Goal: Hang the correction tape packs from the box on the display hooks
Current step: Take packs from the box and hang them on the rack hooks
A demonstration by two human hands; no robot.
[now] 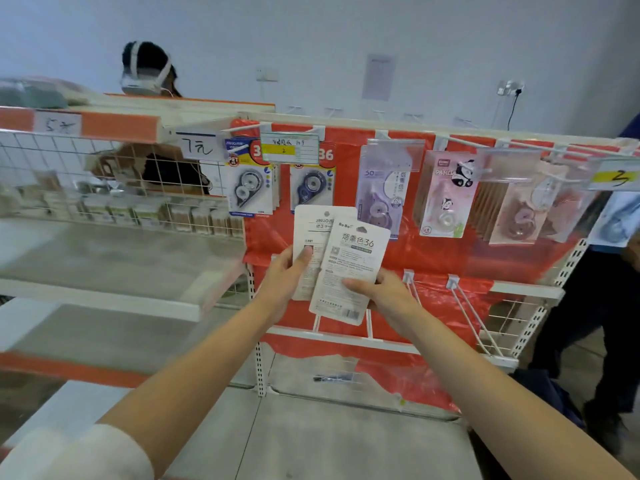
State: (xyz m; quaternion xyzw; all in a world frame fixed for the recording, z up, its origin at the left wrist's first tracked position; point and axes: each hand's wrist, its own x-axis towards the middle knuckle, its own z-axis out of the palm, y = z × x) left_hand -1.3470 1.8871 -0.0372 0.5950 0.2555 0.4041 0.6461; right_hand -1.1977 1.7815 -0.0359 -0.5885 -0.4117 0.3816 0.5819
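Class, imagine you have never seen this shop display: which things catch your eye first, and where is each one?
Centre frame, the left hand and right hand each hold a white correction tape pack, back side facing us: the left pack sits partly behind the right pack. Behind them a red backing sheet covers the rack, and along the top hooks hang blue packs, a purple pack and a pink panda pack.

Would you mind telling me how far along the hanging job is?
Done: the top hooks already carry blue packs, a purple pack and pink packs. In hand: the left hand and right hand each hold one pack, backs showing. Left: hanging those two; the box isn't in view.
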